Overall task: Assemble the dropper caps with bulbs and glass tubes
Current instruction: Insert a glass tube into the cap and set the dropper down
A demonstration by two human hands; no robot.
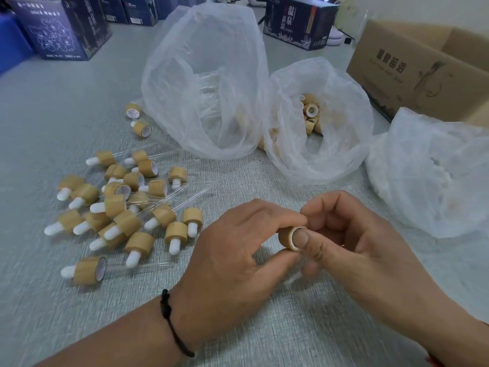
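- Nearest the camera, two bare forearms reach in over a grey textured table [53, 300]; the left wrist wears a black cord bracelet [172, 324].
- The left hand [238, 250] has its fingers curled around a bamboo-coloured dropper cap [287, 238], gripping it from the left with fingertips above and thumb below.
- The cap lies on its side between the two hands, its open white-lined end turned toward the right hand [352, 242].
- The right thumb presses into that open end, and the other right fingers curl close around the cap's far side, so both hands are clamped on the one cap.
- Whether a bulb is already seated in the cap cannot be told; the hands cover it.
- To the left, beyond the left hand, lies a pile of assembled droppers [119, 207]: bamboo caps with white bulbs and clear glass tubes, lying loosely across each other.
- Farther back, a large clear plastic bag [201, 83] stands open with glass tubes faintly visible inside.
- Just beside it to the right, a second plastic bag [317, 144] holds loose bamboo caps.
- A third plastic bag [428, 176] sits at the right; its contents cannot be made out.
- Behind that is an open cardboard box [412, 64], and dark blue printed boxes [63, 27] line the far edge.
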